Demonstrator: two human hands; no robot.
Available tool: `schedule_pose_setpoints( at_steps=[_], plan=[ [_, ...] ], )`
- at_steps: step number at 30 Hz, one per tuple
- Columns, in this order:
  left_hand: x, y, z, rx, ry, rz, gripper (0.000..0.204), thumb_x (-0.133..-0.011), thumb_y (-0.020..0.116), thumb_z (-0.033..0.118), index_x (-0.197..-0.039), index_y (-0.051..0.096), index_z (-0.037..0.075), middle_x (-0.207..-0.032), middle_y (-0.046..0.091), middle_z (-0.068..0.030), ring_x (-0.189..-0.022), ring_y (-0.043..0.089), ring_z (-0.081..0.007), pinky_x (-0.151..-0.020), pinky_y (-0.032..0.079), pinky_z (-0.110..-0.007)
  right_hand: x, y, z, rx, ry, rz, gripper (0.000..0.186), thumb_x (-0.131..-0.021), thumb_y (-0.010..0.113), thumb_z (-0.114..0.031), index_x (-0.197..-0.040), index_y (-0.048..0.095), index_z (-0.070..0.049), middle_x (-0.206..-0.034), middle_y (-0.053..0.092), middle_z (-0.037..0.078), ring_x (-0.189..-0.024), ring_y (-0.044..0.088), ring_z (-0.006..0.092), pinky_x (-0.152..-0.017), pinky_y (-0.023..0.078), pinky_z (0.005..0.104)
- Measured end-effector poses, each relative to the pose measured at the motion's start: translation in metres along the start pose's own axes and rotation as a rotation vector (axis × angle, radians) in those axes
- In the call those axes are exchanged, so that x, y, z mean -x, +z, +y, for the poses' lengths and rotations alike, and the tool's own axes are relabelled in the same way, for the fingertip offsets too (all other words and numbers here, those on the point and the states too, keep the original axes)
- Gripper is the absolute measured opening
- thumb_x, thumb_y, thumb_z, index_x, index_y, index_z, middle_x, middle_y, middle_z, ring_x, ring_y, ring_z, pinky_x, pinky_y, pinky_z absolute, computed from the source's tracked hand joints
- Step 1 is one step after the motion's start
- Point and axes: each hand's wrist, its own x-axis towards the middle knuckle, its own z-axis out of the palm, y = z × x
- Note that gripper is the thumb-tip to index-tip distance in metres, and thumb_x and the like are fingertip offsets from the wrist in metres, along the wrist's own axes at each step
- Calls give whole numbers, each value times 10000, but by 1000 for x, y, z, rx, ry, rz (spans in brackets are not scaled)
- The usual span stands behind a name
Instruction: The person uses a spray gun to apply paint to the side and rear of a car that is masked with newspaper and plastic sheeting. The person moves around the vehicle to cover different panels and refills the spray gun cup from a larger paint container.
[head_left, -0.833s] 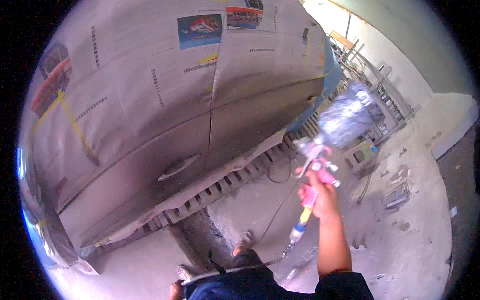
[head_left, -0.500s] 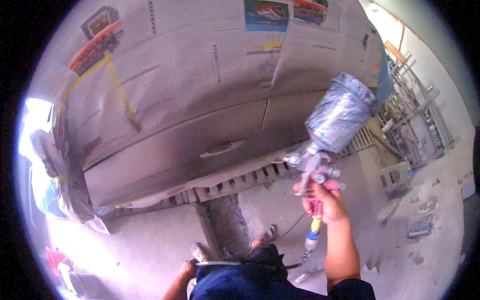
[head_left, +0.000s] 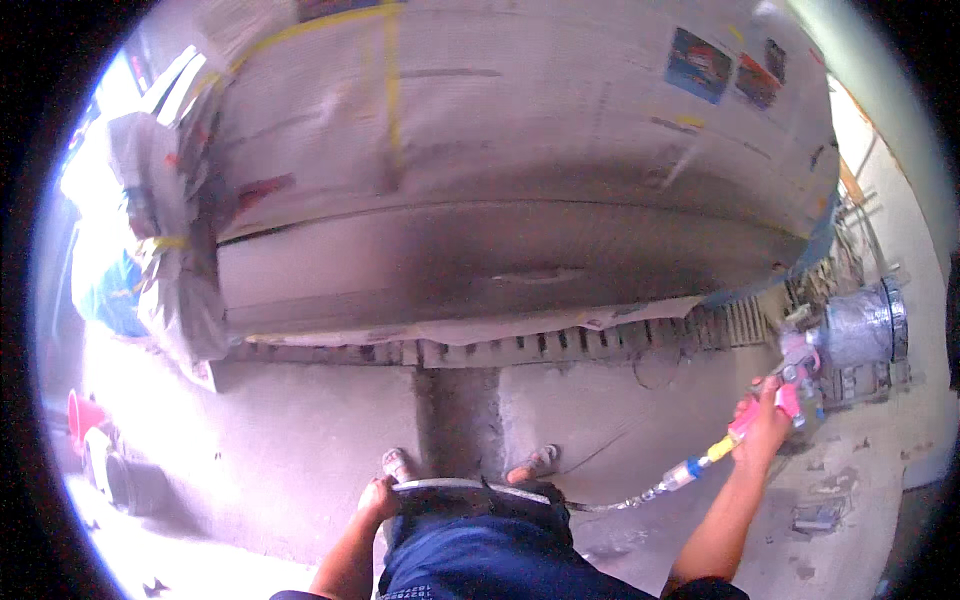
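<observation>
Arm out to the right over a pale, dusty concrete floor (head_left: 300,430), you hold a pink-handled metal spray gun (head_left: 790,400) in your right hand (head_left: 763,428), the grip closed firmly around its handle. A silvery, film-wrapped cylindrical cup (head_left: 860,328) juts to the right from the gun's upper end. Below the handle, a yellow-and-blue coupling (head_left: 684,473) leads to a thin, pale grey hose (head_left: 450,484) that crosses in front of your waist to your left hand (head_left: 378,497), whose fingers appear curled around it, with no gap showing.

The gun lies well apart from the dull grey-brown vehicle side panel (head_left: 400,262), off to the right of the panel's slim raised handle (head_left: 545,275) and nearer to you. Its long axis, handle and coupling in line, slants from lower left to upper right, while the panel runs broadly from left to right ahead of you. Your right hand is at the gun; your left is far off, by your left hip. Which way the nozzle points is too small to tell.

Above the panel, printed paper sheets (head_left: 560,120) cover the bodywork, edged with strips of yellow tape (head_left: 392,90). A dark slotted strip (head_left: 560,348) lines the floor beneath, and a shallow dark channel (head_left: 458,420) runs between your feet.
</observation>
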Motion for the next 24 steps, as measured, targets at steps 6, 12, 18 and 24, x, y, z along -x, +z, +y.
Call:
schedule_pose_setpoints(
  at_steps=[6,12,18,24],
  plan=[
    [17,-20,-102,-24,46,51,234,-737,532,151,-937,630,81,-957,597,-217,-929,571,-353,-819,463,-420,172,115,78,-39,-127,-978,302,-883,521,-268,-1039,521,-9,-798,579,84,-696,552,154,-640,462,319],
    [54,-39,-135,-132,65,67,204,-763,447,103,-901,596,83,-930,608,-162,-943,534,-342,-783,468,-427,257,127,138,58,38,-1189,317,-889,507,-279,-1106,509,-49,-748,575,45,-643,526,102,-579,430,255],
    [56,-42,-155,-214,43,99,183,-772,450,123,-889,583,80,-924,616,-127,-928,533,-327,-768,469,-415,214,90,117,-58,93,-497,344,-894,494,-291,-1174,498,-90,-697,571,6,-590,499,50,-519,398,191],
    [73,-43,-158,-188,47,38,199,-776,482,146,-930,593,86,-891,621,-156,-880,555,-341,-786,463,-409,176,86,96,-249,45,-164,315,-913,467,-266,-1144,497,-54,-1132,548,28,-598,484,53,-503,374,183]
  ],
)
